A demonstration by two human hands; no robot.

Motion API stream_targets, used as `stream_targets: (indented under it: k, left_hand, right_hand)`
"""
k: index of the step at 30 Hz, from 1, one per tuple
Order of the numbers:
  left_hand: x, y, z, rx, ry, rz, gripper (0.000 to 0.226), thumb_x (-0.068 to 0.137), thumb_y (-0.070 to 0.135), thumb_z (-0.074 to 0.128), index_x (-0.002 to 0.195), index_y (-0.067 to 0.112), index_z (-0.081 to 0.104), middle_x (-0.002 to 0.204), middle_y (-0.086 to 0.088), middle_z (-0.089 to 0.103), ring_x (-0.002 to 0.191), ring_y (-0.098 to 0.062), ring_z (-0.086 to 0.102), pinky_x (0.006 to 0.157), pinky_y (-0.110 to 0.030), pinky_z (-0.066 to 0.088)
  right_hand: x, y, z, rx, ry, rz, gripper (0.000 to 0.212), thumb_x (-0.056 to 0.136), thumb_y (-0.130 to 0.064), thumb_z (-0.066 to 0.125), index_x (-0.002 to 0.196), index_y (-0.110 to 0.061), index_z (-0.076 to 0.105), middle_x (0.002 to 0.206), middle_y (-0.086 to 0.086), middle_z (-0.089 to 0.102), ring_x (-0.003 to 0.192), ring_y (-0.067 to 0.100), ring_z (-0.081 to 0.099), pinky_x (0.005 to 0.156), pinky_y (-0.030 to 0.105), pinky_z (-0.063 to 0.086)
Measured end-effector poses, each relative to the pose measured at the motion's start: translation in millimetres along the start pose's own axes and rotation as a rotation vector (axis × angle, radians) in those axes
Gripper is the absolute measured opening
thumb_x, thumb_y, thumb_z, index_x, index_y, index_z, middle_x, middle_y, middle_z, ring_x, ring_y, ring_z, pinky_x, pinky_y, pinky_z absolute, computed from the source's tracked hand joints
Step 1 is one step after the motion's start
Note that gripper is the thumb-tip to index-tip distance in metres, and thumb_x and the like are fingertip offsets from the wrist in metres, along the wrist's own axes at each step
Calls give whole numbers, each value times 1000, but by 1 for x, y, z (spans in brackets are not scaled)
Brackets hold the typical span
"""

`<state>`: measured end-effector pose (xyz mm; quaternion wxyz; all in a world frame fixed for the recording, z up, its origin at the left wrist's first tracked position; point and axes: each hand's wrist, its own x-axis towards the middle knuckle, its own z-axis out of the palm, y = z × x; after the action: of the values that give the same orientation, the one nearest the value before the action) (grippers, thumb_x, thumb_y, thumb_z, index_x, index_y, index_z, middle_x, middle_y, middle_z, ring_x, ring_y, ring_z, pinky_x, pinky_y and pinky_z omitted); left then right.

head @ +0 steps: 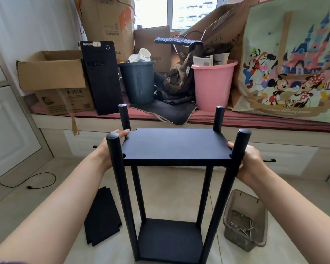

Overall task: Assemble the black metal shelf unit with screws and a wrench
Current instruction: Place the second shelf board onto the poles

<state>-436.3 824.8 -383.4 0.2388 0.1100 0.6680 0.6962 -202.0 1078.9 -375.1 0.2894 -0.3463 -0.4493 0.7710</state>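
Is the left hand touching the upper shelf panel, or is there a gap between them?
Touching. In the head view, the left hand's fingers lie on the far left corner of the upper shelf panel.

Left hand (108,149) and right hand (250,162) outstretched, fingers curled, forearms converging forward

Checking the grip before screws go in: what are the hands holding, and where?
Both hold the flat black metal shelf panel by its short side edges: left hand at left, right hand at right.
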Motion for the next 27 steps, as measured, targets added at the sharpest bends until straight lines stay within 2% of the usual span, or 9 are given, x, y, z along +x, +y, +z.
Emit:
stream_targets:
  k: [2,3,6,12,16,18,20,24,27]
  left_hand:
    - [11,-2,-2,64,-39,11,33,99,41,58,120,18,67,105,-2,73,95,-23,67,86,-38,46]
    - [15,-4,-2,74,-58,19,28,100,39,57,117,20,68,102,-1,75,92,-21,69,85,-37,47]
    - [23,-6,2,129,-104,54,19,103,28,51,109,21,68,88,3,77,72,-11,73,67,-27,53]
    - [20,-10,-6,111,-199,49,24,100,24,53,105,29,76,107,-2,77,87,-16,76,66,-25,58]
    - [10,-18,-13,126,-253,52,30,91,32,62,119,38,71,121,-1,73,103,-21,73,78,-32,59]
    - [6,-23,-13,154,-268,52,36,88,36,65,124,41,68,126,2,71,112,-22,70,91,-41,54]
    - [2,-27,-12,161,-262,45,37,87,37,65,124,42,68,126,4,71,112,-23,70,95,-45,51]
    - [-6,-31,-5,21,-183,35,30,92,21,60,115,35,73,117,-1,75,95,-22,75,69,-32,61]
    - [-8,-33,-4,-11,-104,37,35,93,14,57,125,22,68,127,-13,69,104,-31,68,88,-45,55]
  right_hand:
    - [0,0,-1,-2,-10,-1,28,94,-3,45,68,-13,50,40,-4,43,33,10,41,43,22,36]
    - [1,0,-1,-3,-16,0,28,94,-4,46,68,-13,50,42,-4,43,35,10,42,42,21,37]
    - [3,0,-1,-3,-19,20,24,95,-5,50,72,-12,53,54,1,47,50,16,45,54,27,40]
    - [7,2,-5,-36,-48,10,24,96,-10,51,72,-14,52,53,0,47,49,14,46,55,25,38]
    - [8,7,-10,-61,-59,39,23,95,-9,52,72,-13,52,55,1,49,52,16,49,56,27,41]
    - [8,14,-12,-106,-39,43,26,95,-7,53,69,-13,52,49,0,50,47,15,50,55,28,41]
    - [7,19,-13,-109,-17,43,29,94,-6,52,66,-13,50,44,-2,48,41,12,48,53,28,40]
    - [7,19,-13,-96,1,50,24,92,-7,52,70,-13,52,59,2,51,54,16,52,58,28,42]
    - [7,19,-11,-100,4,64,20,92,-7,52,72,-13,55,67,4,52,62,19,52,63,31,43]
